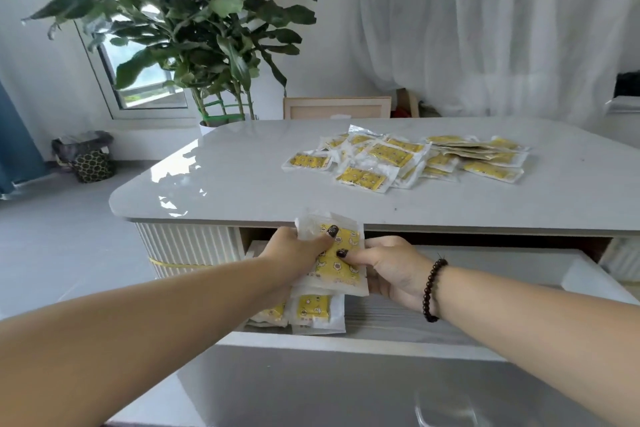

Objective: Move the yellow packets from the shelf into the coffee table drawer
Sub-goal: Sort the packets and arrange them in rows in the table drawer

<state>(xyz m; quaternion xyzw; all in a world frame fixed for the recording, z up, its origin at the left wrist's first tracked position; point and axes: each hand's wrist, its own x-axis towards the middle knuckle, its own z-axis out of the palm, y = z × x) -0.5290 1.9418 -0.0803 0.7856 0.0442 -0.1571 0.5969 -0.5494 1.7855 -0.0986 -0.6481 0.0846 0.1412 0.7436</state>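
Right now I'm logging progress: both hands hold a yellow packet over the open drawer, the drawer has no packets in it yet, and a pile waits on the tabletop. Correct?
Not quite. The head view shows the drawer already has packets in it, lying below the held packet. The rest stands: left hand and right hand both hold it, and the pile waits on the tabletop.

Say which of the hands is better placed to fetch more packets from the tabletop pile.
Right, probably. The right hand only pinches the held packet's edge and sits nearer the pile; the left hand grips the packet over the drawer.
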